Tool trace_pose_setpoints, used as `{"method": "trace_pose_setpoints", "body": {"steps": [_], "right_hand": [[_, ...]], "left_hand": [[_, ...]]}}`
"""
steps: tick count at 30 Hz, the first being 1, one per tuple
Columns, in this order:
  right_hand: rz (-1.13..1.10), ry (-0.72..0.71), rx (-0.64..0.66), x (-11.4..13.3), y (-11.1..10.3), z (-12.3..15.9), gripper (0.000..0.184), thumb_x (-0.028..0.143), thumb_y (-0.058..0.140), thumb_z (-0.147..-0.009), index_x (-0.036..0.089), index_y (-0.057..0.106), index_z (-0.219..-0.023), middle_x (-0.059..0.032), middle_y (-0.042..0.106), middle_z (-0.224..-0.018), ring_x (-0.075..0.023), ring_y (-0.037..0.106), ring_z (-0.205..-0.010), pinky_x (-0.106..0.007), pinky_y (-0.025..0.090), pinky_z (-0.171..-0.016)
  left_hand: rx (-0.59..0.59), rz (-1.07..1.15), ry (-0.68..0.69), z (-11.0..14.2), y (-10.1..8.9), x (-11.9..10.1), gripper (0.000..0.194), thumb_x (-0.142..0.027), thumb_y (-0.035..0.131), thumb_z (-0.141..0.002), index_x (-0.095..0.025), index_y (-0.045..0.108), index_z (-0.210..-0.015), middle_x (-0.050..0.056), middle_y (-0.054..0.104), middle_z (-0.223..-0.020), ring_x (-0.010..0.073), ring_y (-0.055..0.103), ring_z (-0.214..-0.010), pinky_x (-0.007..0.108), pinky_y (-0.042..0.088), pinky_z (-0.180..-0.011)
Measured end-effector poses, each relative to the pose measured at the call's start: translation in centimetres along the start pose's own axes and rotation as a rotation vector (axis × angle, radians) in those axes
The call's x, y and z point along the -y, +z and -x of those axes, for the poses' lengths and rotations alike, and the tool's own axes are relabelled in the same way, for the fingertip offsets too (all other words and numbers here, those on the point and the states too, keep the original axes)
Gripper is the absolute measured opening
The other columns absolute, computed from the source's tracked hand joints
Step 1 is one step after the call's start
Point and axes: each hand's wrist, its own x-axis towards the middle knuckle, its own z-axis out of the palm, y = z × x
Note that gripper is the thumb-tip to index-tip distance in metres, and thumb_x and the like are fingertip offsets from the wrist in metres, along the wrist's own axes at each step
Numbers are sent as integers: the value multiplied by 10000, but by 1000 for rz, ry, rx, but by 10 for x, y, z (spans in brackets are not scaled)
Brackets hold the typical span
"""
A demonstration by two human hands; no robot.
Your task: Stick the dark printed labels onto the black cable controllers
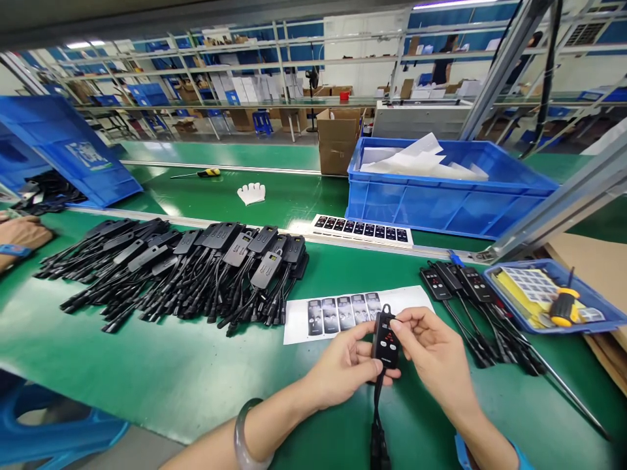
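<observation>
Both hands' grip [385,356] holds the controller [385,339]; bare mat [147,372] lies leftward.

We hold a black controller [385,342] upright between our left hand [343,367] and right hand [435,356], just above a sticker sheet [353,312] on the green counter [147,372]; a pile of black controllers [186,271] lies to the left.

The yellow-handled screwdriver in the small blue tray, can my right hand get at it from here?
Probably yes: the screwdriver lies on top in the open tray, nothing covering it, though the right hand holds the controller.
</observation>
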Motion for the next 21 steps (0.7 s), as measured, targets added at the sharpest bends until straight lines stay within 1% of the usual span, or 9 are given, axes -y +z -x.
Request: {"method": "trace_pose_setpoints", "body": {"steps": [5, 10, 16, 21], "right_hand": [[29, 8, -16, 0, 0, 0, 175, 349, 683, -773, 189, 612, -771, 24, 548, -633, -74, 454, -468, -177, 397, -420], [12, 30, -21, 2, 1, 0, 182, 345, 691, -760, 183, 608, -763, 26, 555, -619, -70, 460, -453, -169, 399, -404], [2, 54, -20, 4, 1, 0, 180, 342, 693, -755, 185, 606, -753, 38, 543, -582, -64, 463, -429, -159, 401, -388], [-12, 57, -24, 3, 1, 0, 182, 346, 703, -749, 187, 614, -753, 35, 544, -588, -72, 460, -430, -176, 404, -390]], "left_hand": [[6, -30, 11, 1, 2, -2, 592, -332, 722, -748, -132, 482, -1250, 126, 713, -911, 232, 697, -863, 283, 551, -735], [12, -4, -16, 2, 0, -1, 588, -307, 733, -732, -142, 489, -1241, 122, 710, -942, 244, 695, -882, 301, 555, -757], [-1, 33, -51, 2, -1, -1, 599, -283, 748, -710, -155, 497, -1238, 95, 709, -897, 252, 699, -867, 301, 557, -744], [-4, 27, -51, 2, 0, -1, 566, -278, 735, -727, -155, 504, -1230, 102, 708, -896, 250, 699, -864, 308, 552, -751]]}}
